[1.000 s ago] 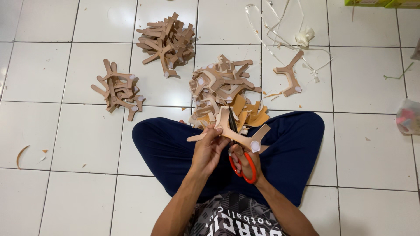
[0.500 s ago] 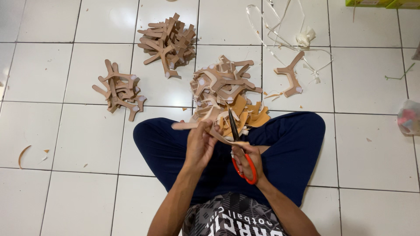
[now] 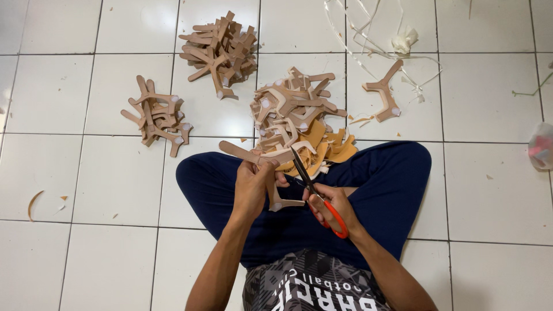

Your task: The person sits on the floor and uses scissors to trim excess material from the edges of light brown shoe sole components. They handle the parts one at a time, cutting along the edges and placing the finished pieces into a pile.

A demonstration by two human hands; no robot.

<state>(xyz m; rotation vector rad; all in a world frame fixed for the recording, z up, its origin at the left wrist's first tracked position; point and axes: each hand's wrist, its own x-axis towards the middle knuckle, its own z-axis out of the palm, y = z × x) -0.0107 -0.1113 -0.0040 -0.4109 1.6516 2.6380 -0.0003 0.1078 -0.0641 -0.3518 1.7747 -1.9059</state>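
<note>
Leather piece point(image 3: 262, 158), tan and Y-shaped, is pinched in my left hand point(image 3: 252, 185) over my lap; that grip is closed tight around its middle, one arm sticking out to the left, another hanging down toward my knee. My right hand point(image 3: 331, 207) has its grip closed through the orange handles of the scissors point(image 3: 314, 190), blades slightly parted and pointing up and away, tips just past the piece's edge. Directly beyond both grips lies a heap of offcuts point(image 3: 299, 118) on the tile floor point(image 3: 86, 173). Two more stacks of cut shapes point(image 3: 158, 115) sit farther off to the left, and a single cut shape point(image 3: 385, 92) lies to the right of the heap.

Judgement: to trim well, keep the piece taut between thumb and fingers, feed the edge deep into the blades, turn the piece rather than the scissors, and keep my left fingertips clear of the cut line.
</note>
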